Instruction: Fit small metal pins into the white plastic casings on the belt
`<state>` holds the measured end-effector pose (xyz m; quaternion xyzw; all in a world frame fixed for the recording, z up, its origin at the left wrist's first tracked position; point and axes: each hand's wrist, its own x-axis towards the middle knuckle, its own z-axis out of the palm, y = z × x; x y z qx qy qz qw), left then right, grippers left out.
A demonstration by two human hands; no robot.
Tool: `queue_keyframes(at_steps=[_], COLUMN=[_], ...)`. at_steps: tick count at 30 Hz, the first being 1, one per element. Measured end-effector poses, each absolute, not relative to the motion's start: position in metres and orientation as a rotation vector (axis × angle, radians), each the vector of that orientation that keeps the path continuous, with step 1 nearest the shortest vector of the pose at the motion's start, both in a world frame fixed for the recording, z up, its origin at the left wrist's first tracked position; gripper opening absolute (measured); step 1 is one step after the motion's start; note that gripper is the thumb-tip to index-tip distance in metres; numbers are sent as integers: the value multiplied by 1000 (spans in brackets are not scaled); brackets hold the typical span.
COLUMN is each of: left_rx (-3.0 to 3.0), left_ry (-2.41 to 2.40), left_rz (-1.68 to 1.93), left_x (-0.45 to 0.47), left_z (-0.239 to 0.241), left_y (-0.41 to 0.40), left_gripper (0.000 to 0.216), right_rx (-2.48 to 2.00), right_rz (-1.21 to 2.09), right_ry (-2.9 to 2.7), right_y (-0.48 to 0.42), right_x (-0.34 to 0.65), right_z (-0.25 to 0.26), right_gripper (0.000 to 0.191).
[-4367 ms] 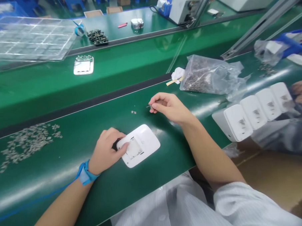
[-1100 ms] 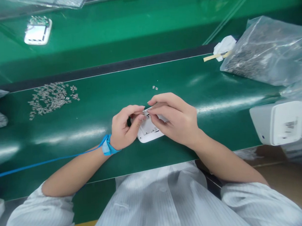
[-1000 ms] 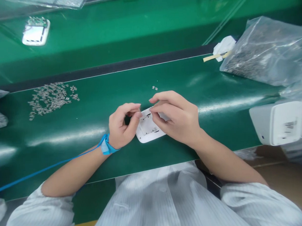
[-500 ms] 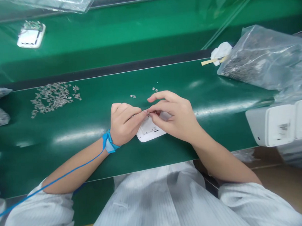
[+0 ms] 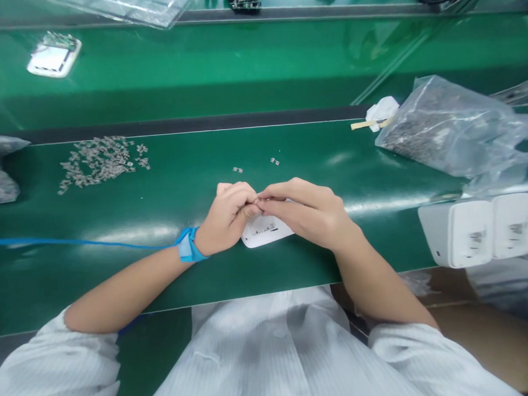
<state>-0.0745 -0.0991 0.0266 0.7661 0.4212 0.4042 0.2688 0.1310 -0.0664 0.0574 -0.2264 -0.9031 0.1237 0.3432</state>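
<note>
Plastic bag bulges with small metal parts at the far edge of the bench; left hand and right hand meet, fingers closed in a pinch above a white casing, any held piece hidden.

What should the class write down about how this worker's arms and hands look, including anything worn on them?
The left hand and right hand are bare, without gloves. The left wrist wears a bright blue strap, with a thin blue cord running from it. No strap shows on the right wrist. The left sleeve and right sleeve are white with fine stripes and end well short of the wrists.
</note>
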Motion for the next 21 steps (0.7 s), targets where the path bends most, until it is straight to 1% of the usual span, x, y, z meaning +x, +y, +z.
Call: queue_keyframes(at_steps=[2,5,8,10,12,15,21], left_rx=[2029,2084,2230,2302,2340,2360,2313], left_ry=[1112,1164,1360,1488,1529,1483,1478], left_rz=[1063,1079,1090,1039,986,968,951], left_x=[-75,-78,-85,-90,-92,-93,-92], left_z=[26,24,19,15,12,9,9], left_y=[-99,-100,-102,-103,-103,-102,-100], left_gripper=[34,28,15,11,10,16,20], right_rx=[-562,-516,-573,-637,-653,-605,-587], right_rz=[275,141,21,0,-3,-22,2], right_ry=[-2368,-2431,-2508,-2573,-2657,-2779,-2858], right_y=[-65,-63,-61,-61,-60,-59,-56], right_x=[131,132,133,131,127,118,110], right_z=[57,56,57,58,59,60,58], right_gripper=[11,14,14,14,16,21,20])
